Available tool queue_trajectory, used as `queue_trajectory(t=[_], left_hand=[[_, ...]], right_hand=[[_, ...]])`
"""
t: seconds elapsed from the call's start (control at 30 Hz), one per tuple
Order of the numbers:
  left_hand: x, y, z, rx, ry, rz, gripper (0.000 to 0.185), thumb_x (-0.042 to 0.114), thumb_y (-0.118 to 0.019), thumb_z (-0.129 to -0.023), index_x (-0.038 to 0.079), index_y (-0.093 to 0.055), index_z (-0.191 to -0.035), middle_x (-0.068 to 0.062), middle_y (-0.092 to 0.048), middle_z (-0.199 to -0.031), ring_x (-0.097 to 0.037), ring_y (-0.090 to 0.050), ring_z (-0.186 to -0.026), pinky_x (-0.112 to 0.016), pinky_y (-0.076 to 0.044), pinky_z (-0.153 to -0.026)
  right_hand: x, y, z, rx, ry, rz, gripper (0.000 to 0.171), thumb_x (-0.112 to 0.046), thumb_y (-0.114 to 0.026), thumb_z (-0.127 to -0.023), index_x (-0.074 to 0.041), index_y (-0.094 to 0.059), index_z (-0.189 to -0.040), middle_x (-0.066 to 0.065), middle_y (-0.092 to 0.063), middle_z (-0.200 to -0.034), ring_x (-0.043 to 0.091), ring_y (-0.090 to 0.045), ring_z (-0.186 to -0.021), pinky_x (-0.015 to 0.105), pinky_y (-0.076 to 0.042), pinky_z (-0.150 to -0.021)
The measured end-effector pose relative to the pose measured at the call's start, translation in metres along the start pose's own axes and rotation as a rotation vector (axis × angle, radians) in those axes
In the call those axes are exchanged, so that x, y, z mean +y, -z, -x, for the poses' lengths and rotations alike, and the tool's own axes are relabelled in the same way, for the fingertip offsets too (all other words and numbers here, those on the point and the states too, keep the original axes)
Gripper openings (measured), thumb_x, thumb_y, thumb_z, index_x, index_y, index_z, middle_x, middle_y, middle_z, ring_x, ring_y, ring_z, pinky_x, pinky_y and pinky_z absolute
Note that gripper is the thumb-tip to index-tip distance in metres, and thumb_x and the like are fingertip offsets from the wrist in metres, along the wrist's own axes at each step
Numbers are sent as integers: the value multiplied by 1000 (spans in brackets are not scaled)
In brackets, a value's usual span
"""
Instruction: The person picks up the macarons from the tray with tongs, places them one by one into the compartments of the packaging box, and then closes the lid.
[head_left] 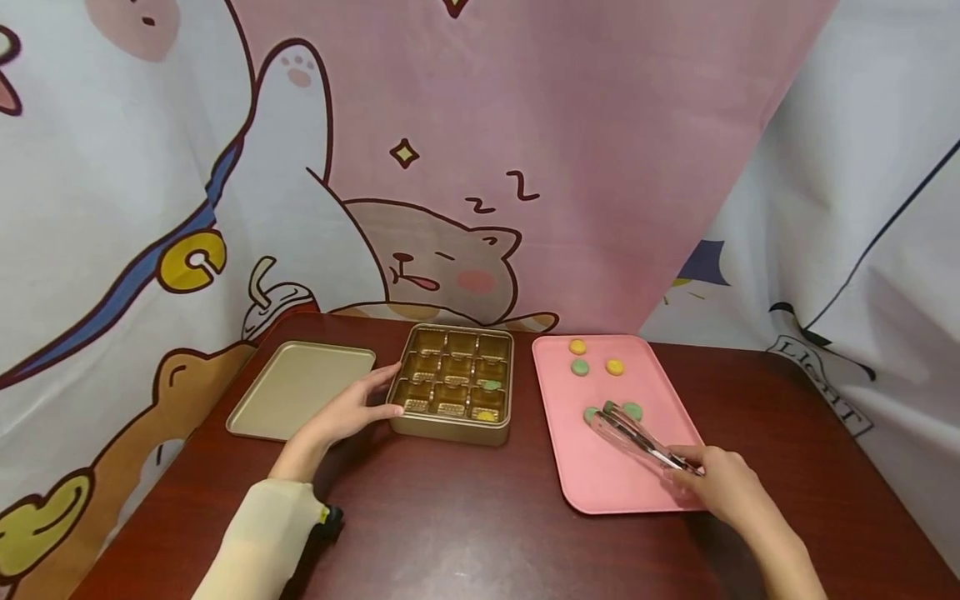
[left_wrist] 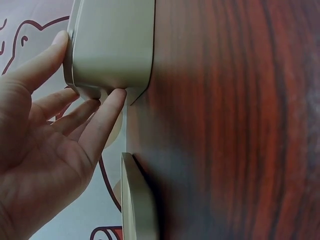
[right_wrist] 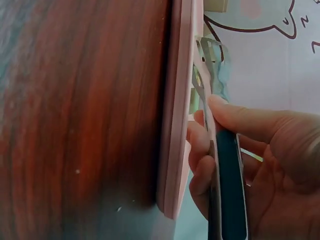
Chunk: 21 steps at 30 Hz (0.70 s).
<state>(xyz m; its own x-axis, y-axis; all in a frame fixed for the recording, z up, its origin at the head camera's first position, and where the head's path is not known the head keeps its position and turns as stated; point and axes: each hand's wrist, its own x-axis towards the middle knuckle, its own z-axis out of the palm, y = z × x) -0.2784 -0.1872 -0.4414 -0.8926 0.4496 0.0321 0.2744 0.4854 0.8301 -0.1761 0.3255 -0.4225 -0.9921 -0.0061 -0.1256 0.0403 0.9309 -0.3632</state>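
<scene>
A gold box (head_left: 456,427) with a grid of compartments stands mid-table; a green piece (head_left: 491,385) and a yellow piece (head_left: 486,414) lie in its right column. My left hand (head_left: 352,410) rests with straight fingers (left_wrist: 102,120) against the box's left wall (left_wrist: 112,45). My right hand (head_left: 712,483) grips metal tongs (head_left: 637,439) over the pink tray (head_left: 600,483). The tong tips sit at a green piece (head_left: 609,408), between two other green ones (head_left: 591,413) (head_left: 633,410). In the right wrist view the fingers (right_wrist: 235,117) curl round the tongs (right_wrist: 227,185) beside the tray edge (right_wrist: 177,125).
A flat gold lid (head_left: 300,386) lies left of the box. At the tray's far end lie two yellow pieces (head_left: 577,346) (head_left: 615,367) and a green one (head_left: 580,367). The dark wooden table (head_left: 465,517) is backed by cartoon-print cloth (head_left: 465,167).
</scene>
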Motion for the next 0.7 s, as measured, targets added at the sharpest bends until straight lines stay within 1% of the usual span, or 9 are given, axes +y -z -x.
queue_trajectory(t=[0.13, 0.2, 0.3, 0.4, 0.43, 0.47, 0.53, 0.63, 0.7], left_hand=[[-1, 1, 0, 3, -3, 4, 75, 13, -68, -95, -5, -26, -155, -28, -23, -161, -49, -35, -143, -63, -26, -116], [-1, 0, 0, 0, 0, 11, 76, 13, -68, -95, -4, -26, -155, -28, -23, -162, -49, -34, -143, -63, -26, -116], [-2, 0, 0, 1, 16, 36, 77, 12, -69, -94, -3, -26, -156, -26, -23, -162, -48, -33, -144, -61, -25, -117], [-1, -1, 0, 1, 12, 40, 77, 13, -69, -94, -4, -26, -155, -27, -23, -162, -48, -33, -144, -62, -25, -117], [-1, -1, 0, 4, 15, 45, 77, 12, -69, -94, -4, -26, -155, -27, -23, -162, -48, -34, -144, -62, -25, -117], [-1, -1, 0, 4, 16, 46, 77, 12, -69, -94, -4, -26, -155, -27, -23, -162, -48, -34, -144, -62, -25, -117], [-1, -1, -1, 0, 17, 42, 77, 12, -69, -94, -4, -26, -155, -27, -23, -162, -48, -33, -144, -62, -24, -117], [-2, -1, -1, -2, 19, 29, 76, 13, -69, -94, -3, -26, -156, -27, -23, -162, -49, -33, -144, -63, -24, -117], [-1, 0, -1, -1, 14, 24, 76, 13, -69, -94, -3, -26, -155, -27, -23, -162, -49, -33, -144, -63, -24, -117]], right_hand=[[-1, 0, -2, -24, 6, -6, 46, -27, -77, -85, -3, -69, -123, 23, -71, -104, 27, -59, -84, 44, -47, -69], [-1, 0, -2, -37, 5, -4, 49, -29, -77, -85, -2, -68, -125, 22, -71, -103, 26, -58, -84, 43, -46, -70], [-1, -1, -3, -55, 7, -5, 54, -32, -77, -86, 0, -66, -128, 24, -69, -105, 27, -57, -84, 44, -47, -71], [-2, -1, -4, -41, 19, 3, 53, -32, -76, -86, 0, -65, -128, 28, -68, -110, 27, -58, -84, 45, -48, -71], [-2, -1, -4, -31, 27, 6, 50, -30, -76, -86, 0, -66, -126, 28, -69, -109, 27, -58, -83, 44, -47, -69], [-3, -2, -3, -23, 27, 6, 47, -27, -75, -87, -1, -67, -126, 26, -69, -104, 26, -57, -80, 42, -46, -66], [-4, -2, -3, -1, 26, 9, 40, -21, -73, -88, -2, -69, -124, 19, -68, -88, 23, -54, -73, 38, -43, -60], [-4, -3, -1, 14, 24, 1, 34, -16, -71, -89, -3, -71, -121, 4, -56, -68, 18, -46, -64, 32, -34, -55], [-4, -3, 0, 16, 22, -4, 33, -16, -71, -90, -2, -71, -120, -1, -48, -63, 16, -44, -62, 30, -32, -55]])
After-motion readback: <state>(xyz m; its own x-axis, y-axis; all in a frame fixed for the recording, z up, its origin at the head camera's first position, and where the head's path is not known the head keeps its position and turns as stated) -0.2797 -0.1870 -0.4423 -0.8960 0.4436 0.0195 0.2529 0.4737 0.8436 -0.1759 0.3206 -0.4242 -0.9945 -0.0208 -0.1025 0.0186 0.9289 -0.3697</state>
